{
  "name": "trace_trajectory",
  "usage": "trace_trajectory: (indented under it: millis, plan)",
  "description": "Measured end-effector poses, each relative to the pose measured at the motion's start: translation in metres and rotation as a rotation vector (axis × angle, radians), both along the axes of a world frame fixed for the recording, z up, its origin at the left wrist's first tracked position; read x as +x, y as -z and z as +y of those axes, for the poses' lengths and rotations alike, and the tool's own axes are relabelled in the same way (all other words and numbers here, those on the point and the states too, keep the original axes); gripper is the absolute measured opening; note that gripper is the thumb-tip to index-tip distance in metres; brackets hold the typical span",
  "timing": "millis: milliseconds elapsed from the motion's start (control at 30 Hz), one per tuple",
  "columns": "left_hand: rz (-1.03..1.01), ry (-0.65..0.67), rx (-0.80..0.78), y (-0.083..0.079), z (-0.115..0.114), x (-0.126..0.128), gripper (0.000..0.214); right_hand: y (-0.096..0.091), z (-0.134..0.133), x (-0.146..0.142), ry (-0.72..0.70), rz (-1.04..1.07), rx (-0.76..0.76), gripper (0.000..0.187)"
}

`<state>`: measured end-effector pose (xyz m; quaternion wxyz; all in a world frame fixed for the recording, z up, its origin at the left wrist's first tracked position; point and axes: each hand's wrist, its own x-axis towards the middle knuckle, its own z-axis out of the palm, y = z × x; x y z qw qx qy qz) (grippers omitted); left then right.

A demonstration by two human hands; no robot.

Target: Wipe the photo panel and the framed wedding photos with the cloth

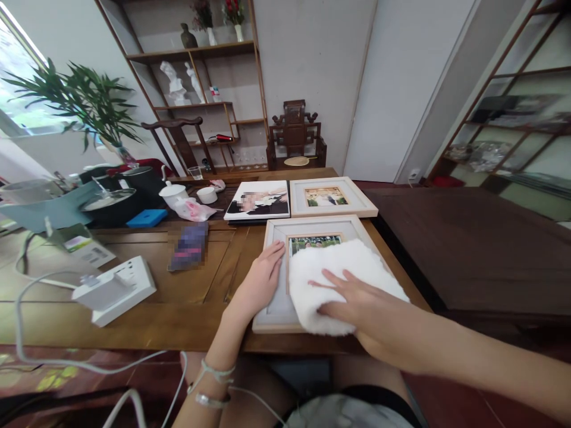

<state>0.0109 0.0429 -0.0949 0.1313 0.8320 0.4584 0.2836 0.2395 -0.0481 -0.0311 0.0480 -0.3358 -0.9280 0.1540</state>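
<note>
A pale wooden picture frame lies flat on the wooden table in front of me. My left hand rests flat on its left edge, fingers stretched out. A fluffy white cloth covers most of the frame's glass. On top of this cloth my right hand lies palm down with fingers spread, pressing it onto the frame. The top strip of the photo shows above the cloth.
Two more pictures lie further back: an unframed print and a second pale frame. A white power strip with cables sits left. Tea ware, a blue box and a plant stand at the far left. Shelves line the walls.
</note>
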Motion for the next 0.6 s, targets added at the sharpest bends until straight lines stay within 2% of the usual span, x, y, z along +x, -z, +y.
trace_trajectory:
  millis: [167, 267, 367, 467, 600]
  plan:
    - [-0.033, 0.013, 0.001, 0.0, 0.0, -0.001, 0.04, 0.026, 0.058, -0.001, 0.134, -0.031, 0.179, 0.071]
    - [-0.043, 0.007, -0.011, 0.0, -0.001, -0.001, 0.039, 0.03, 0.095, -0.004, 0.2, -0.047, 0.297, 0.072]
    - [-0.047, -0.006, -0.021, -0.001, -0.001, 0.0, 0.039, 0.028, 0.118, -0.011, 0.231, -0.103, 0.341, 0.073]
    - [-0.042, -0.017, -0.037, -0.001, -0.002, 0.001, 0.04, 0.026, 0.117, -0.017, 0.167, -0.149, 0.317, 0.072]
    - [-0.041, -0.014, -0.04, 0.0, -0.001, 0.001, 0.04, 0.022, 0.081, -0.02, 0.033, -0.162, 0.215, 0.069]
